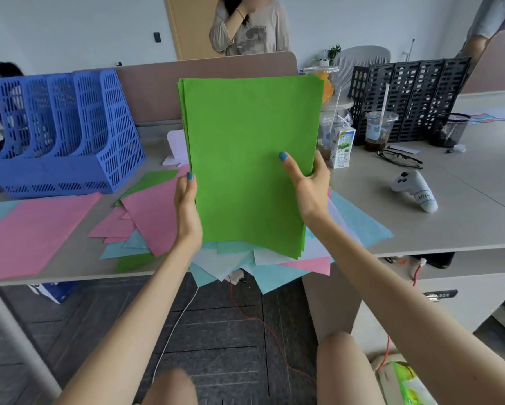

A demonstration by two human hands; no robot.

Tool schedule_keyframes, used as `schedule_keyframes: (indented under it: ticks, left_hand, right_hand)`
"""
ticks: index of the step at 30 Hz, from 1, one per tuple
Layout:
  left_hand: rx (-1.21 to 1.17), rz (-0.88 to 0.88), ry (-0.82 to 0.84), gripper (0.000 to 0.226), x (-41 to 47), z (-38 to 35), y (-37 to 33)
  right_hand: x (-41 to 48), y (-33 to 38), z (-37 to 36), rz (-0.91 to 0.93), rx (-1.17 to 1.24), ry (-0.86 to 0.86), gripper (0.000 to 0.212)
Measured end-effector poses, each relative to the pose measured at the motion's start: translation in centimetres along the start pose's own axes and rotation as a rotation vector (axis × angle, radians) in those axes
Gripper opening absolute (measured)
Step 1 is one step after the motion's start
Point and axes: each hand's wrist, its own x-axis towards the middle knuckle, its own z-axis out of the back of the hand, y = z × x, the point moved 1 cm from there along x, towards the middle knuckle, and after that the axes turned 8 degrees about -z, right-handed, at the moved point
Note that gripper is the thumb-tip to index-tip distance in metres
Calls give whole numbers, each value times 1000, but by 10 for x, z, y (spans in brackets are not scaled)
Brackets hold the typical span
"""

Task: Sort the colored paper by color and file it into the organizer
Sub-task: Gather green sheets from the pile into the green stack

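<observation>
A stack of green paper [245,147] is held upright above the table, in front of me. My left hand [187,211] grips its left edge, thumb on the front. My right hand [309,185] grips the right edge, thumb across the front of the sheets. Under the stack lies a loose heap of pink, light blue, white and green sheets [146,211] spilling over the table's front edge. A separate pile of pink paper [32,229] lies at the left. The blue organizer [67,133] with several slots stands at the back left; I see no paper in its slots.
A black organizer [406,97] stands at the back right with plastic cups [377,130], a milk carton [342,147], a mesh pen cup [450,130], glasses [400,159] and a white controller [415,188]. A person stands behind the divider [204,71]. Cables hang below the table.
</observation>
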Motion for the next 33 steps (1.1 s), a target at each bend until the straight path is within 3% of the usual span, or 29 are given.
schedule_keyframes:
  ticks: [1, 4, 6, 12, 18, 21, 26, 33]
  left_hand:
    - [35, -4, 15, 43, -1, 0, 0]
    - [-21, 24, -9, 11, -1, 4, 2]
    - [-1, -21, 17, 23, -1, 7, -6]
    - [-10, -166, 41, 13, 20, 10, -38]
    - [-52, -200, 72, 6, 32, 9, -63]
    - [-10, -212, 152, 29, 30, 3, -69]
    - [67, -165, 114, 61, 26, 2, -63]
    - [155, -222, 43, 39, 46, 44, -81]
  right_hand:
    - [-2, 1, -1, 11, -6, -6, 36]
    - [-4, 3, -2, 82, -25, -11, 48]
    - [-2, 9, 0, 83, -17, -26, 43]
    - [2, 33, -2, 89, -26, 52, 35]
    - [9, 45, -6, 36, 56, 123, 27]
    - [10, 46, -8, -38, 68, 187, 27]
    - [11, 37, -3, -140, 63, 213, 18]
    - [13, 26, -34, -259, 59, 374, 13]
